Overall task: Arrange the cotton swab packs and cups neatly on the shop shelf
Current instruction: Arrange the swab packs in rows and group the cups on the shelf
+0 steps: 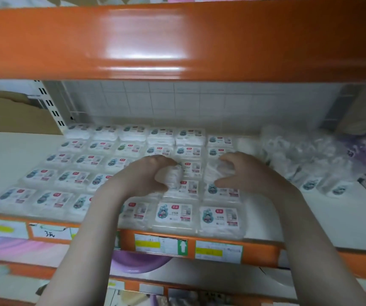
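Swab pack (174, 175) pinched in left hand (146, 173) grip

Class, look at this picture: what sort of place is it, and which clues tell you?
Most likely a shop aisle. Rows of identical cotton swab packs lie on a white shelf, and price labels line its orange front edge.
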Demonstrator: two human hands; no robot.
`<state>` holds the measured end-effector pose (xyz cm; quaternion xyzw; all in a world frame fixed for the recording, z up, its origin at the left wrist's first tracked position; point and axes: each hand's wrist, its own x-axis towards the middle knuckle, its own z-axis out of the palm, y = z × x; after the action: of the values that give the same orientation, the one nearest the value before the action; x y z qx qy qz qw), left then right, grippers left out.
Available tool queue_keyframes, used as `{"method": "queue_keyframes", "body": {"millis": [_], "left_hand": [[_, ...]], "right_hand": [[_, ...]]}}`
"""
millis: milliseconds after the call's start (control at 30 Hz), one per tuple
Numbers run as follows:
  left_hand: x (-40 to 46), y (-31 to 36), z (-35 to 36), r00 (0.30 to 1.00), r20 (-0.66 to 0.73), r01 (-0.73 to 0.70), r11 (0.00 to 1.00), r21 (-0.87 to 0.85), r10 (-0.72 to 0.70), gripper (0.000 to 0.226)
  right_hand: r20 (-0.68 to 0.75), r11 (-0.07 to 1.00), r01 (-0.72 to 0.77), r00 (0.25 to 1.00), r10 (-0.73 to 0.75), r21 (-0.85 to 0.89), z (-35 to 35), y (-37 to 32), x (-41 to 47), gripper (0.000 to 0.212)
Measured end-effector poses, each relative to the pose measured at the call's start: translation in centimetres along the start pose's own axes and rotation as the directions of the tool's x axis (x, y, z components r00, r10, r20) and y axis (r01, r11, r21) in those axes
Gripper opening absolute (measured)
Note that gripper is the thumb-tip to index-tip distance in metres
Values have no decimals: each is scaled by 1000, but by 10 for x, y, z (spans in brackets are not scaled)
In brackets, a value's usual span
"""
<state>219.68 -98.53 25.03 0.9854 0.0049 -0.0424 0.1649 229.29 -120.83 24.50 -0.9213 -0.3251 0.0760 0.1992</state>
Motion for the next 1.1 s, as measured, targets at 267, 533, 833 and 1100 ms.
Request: {"method": "queue_keyframes", "body": {"millis": [267,533,833,1100], "left_hand": [[-3,0,4,997,-82,-5,1000,-30,2,65],[-7,-7,-1,996,-81,18,999,-32,-21,65],[-7,-13,-2,996,-85,19,999,-51,-23,65],[-6,-15,-1,996,-84,13,999,-34,-16,65]], "right_hand": [[12,998,-52,999,52,18,-4,4,-3,68],[-257,994,54,964,-75,-91,-3,0,8,50],[-370,958,254,885,-285,-130,20,16,-23,32],[-153,981,174,975,-159,89,15,18,-40,53]]}}
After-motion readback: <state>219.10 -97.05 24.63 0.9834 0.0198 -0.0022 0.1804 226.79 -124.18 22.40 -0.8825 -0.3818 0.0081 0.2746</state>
